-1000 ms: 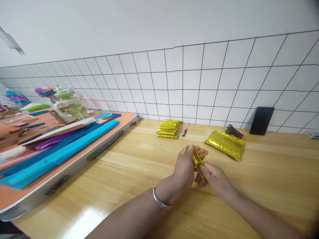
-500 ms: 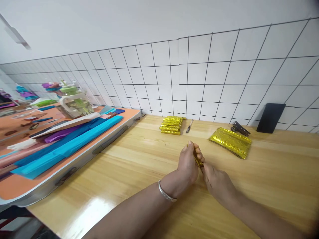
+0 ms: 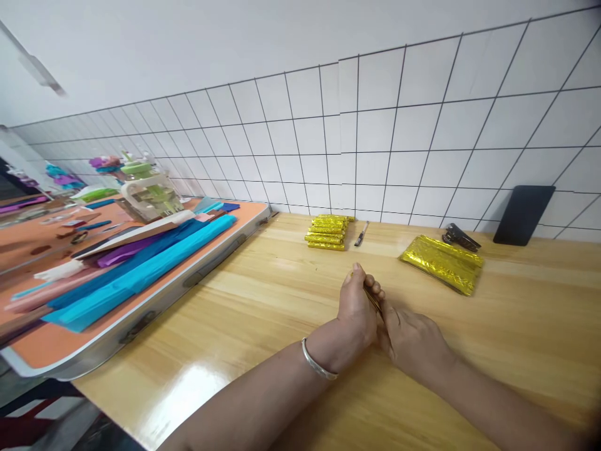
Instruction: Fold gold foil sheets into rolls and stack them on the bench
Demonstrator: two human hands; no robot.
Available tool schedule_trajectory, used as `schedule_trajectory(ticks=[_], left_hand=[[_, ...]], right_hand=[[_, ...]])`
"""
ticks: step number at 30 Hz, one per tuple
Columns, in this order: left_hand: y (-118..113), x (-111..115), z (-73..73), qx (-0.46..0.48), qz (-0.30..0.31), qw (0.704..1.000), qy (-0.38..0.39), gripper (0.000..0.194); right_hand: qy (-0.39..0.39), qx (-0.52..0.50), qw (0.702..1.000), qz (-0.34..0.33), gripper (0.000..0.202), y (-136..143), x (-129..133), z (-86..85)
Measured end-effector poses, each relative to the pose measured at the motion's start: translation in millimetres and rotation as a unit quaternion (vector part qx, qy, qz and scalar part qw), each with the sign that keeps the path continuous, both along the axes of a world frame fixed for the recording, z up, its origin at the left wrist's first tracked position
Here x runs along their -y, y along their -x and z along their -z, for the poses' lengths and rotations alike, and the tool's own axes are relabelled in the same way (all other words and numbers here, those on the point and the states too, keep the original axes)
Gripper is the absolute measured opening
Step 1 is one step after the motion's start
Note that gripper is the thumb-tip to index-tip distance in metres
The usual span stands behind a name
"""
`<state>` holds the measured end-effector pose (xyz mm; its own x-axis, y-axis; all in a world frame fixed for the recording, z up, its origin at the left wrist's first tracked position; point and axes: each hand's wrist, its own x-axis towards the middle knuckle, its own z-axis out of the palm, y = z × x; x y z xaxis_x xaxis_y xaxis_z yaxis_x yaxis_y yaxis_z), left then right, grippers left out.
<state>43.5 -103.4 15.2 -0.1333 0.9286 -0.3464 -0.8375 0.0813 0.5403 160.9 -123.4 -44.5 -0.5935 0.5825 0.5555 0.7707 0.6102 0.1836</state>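
Note:
A narrow piece of shiny gold foil (image 3: 372,299) is held between my two hands over the wooden tabletop, mostly hidden by the fingers. My left hand (image 3: 355,307), below a silver bangle, is closed around it with the thumb pointing up. Pressed against its lower end, the closed fingers of my right hand (image 3: 414,337) meet the left palm. Beyond the hands lies a stack of gold foil rolls (image 3: 327,233), with a pen (image 3: 361,235) just to its right. Flat gold foil sheets (image 3: 442,264) lie to the right, in front of a black stapler (image 3: 461,238).
A dark phone (image 3: 524,215) leans against the white tiled wall (image 3: 375,131). On the left, an orange-topped folding table (image 3: 256,216) carries blue crepe paper (image 3: 141,269), other coloured paper and a clear jug (image 3: 153,199). The wooden table's (image 3: 263,275) front edge shows at lower left.
The view has tilted slightly, and the table's contents appear shifted right. Less of the held foil shows between my hands. Both hands keep their hold.

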Motion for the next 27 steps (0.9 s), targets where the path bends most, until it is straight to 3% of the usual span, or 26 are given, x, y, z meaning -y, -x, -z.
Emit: schedule_trajectory(ticks=[7,10,16,20,27], left_hand=[[5,-3,-4.6,0.004,0.033,0.999,0.015,0.036],[5,-4,-3.7,-0.025,0.011,0.999,0.022,0.037],[8,-10,4.4,-0.022,0.014,0.999,0.023,0.036],[11,-16,11.3,-0.001,0.041,0.999,0.011,0.036],[10,-19,17.9,-0.013,0.024,0.999,0.035,0.034]], right_hand=[[-0.053,0.044,0.997,-0.020,0.022,3,1,-7.5],[-0.070,0.062,0.996,-0.002,0.021,11,6,-8.7],[-0.033,0.093,0.995,0.034,0.023,18,10,-6.0],[-0.049,0.116,0.991,0.050,0.026,21,11,-6.0],[-0.052,0.138,0.988,0.052,0.028,22,10,-1.9]])
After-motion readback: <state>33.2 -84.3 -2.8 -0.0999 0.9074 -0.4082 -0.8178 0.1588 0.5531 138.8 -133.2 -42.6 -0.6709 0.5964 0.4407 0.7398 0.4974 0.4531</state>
